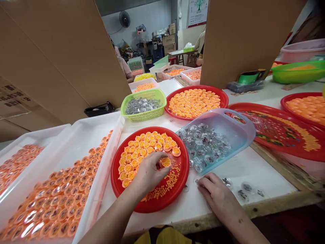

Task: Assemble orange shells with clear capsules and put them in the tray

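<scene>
Left hand (149, 173) over the red plate (162, 206), near the table's front edge: thumb and fingers pinched together on a small orange cup (166, 162), which sits at the plate's inner right, held just off the other cups. Around it, orange cups (142, 145) stand in loose rows, and loose orange beads (165, 184) lie scattered across the lower plate. Right hand (218, 198) lies on the white tabletop (256, 173), fingers curled and close together, tips at a clear capsule (196, 182); whether they hold it, cannot tell. Other capsules lie loose toward the front right edge. A blue-tinted plastic tray (236, 130) of clear capsules sits just beside the plate. A white tray (101, 176) packed with finished-looking orange pieces runs along the plate's left side. Risks: a knock from the left wrist could scatter beads, which are small and unconfined, over the low rim. Round capsules could roll off the front edge if nudged. Cups crowded near the pinch could tip if the fingers drag across them.
</scene>
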Demonstrator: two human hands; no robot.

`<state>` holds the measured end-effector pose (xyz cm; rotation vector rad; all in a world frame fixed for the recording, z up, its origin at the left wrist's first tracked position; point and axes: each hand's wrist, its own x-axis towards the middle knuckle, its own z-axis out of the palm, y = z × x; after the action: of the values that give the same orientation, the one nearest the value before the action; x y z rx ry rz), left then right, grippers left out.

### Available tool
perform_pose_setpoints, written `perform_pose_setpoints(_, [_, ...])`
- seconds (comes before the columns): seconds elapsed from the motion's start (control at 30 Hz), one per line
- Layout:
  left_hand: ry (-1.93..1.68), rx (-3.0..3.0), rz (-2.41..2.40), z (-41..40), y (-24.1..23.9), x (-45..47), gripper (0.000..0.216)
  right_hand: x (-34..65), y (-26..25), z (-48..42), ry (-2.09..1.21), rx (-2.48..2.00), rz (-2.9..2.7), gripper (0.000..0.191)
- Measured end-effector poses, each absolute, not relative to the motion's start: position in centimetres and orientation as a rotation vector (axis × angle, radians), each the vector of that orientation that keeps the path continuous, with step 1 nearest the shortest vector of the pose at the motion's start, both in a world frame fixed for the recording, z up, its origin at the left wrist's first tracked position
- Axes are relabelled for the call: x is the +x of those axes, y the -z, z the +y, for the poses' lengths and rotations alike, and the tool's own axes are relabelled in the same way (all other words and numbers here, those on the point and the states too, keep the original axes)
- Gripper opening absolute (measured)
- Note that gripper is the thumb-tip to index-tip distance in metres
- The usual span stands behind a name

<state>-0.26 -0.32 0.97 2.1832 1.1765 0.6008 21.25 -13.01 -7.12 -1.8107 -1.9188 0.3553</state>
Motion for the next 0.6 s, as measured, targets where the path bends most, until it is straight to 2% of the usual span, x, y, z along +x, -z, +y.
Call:
perform_pose_setpoints(0.17, [-0.521, 2.191, 1.241, 0.2, 0.5, -1.0, 0.021, 21.2, 6.8, -13.0, -0.237, -1.762, -1.959, 0.012])
perform_pose_setpoints(0.43, [-0.599, 2.11, 1.241, -0.8, -1.4, -0.9, 0.025, 20.9, 6.9, -12.8, -0.154, -1.775, -1.992, 0.009])
perform_pose_setpoints(0.6, [-0.414, 1.952, 1.238, -0.2, -0.2, -0.7, 0.023, 20.9, 7.5, -13.2, 0.096, -1.766, -1.967, 0.024])
